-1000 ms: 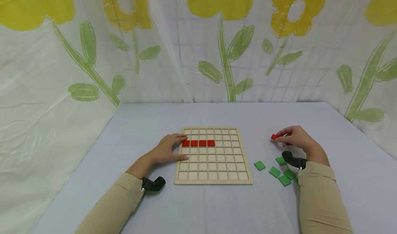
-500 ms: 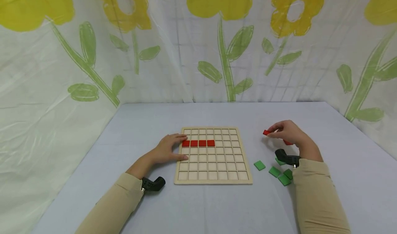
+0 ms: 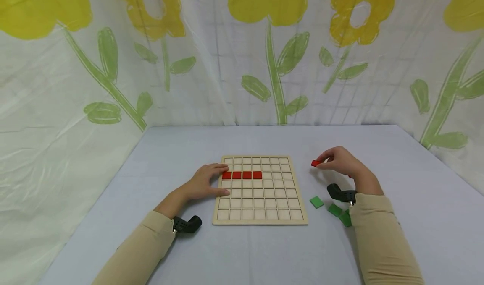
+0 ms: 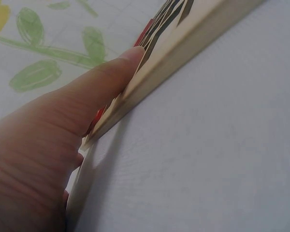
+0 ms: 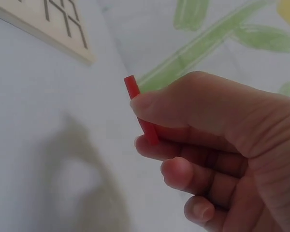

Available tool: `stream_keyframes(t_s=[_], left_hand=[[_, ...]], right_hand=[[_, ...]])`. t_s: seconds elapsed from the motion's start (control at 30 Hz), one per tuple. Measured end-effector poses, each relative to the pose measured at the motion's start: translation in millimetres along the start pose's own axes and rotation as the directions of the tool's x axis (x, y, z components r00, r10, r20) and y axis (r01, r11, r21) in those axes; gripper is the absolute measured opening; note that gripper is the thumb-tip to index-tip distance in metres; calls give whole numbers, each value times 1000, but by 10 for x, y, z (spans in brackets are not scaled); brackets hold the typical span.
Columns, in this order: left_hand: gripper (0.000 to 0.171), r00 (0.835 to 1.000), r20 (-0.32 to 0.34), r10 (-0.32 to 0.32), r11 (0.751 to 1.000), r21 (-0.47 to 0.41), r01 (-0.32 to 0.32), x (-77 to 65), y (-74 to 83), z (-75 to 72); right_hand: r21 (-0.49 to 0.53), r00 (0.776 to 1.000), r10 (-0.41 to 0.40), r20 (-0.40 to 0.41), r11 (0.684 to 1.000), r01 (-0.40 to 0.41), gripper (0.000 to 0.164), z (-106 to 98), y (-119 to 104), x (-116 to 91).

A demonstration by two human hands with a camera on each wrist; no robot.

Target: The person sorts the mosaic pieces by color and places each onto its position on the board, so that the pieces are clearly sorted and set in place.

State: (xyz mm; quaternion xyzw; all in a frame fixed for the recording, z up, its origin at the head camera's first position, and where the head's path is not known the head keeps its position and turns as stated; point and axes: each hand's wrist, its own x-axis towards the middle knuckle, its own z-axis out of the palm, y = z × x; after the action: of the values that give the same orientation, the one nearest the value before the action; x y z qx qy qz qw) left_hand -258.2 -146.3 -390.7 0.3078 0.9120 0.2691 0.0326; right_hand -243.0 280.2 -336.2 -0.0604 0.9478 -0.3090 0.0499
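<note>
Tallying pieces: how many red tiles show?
6: four tiles in a row on the board, a fifth in the right hand, a sixth barely showing behind it; more may hide.

One board (image 3: 259,192), six red tiles (image 3: 247,175), three-plus green tiles (image 3: 316,202).

It's a table (image 3: 280,255) with a flowery sheet (image 3: 211,79) across the frame's top; which room, I can't tell.
</note>
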Motion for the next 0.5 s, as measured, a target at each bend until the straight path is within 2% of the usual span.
stream_keyframes(t_s=[0.17, 0.5], left_hand=[[76, 1000, 2, -1, 1000, 2, 1, -2, -1, 3], [76, 1000, -1, -8, 1000, 14, 8, 4, 4, 4]], right_hand=[[-5, 999, -49, -4, 999, 49, 28, 42, -24, 39], [-9, 995, -93, -34, 996, 93, 26, 134, -183, 104]])
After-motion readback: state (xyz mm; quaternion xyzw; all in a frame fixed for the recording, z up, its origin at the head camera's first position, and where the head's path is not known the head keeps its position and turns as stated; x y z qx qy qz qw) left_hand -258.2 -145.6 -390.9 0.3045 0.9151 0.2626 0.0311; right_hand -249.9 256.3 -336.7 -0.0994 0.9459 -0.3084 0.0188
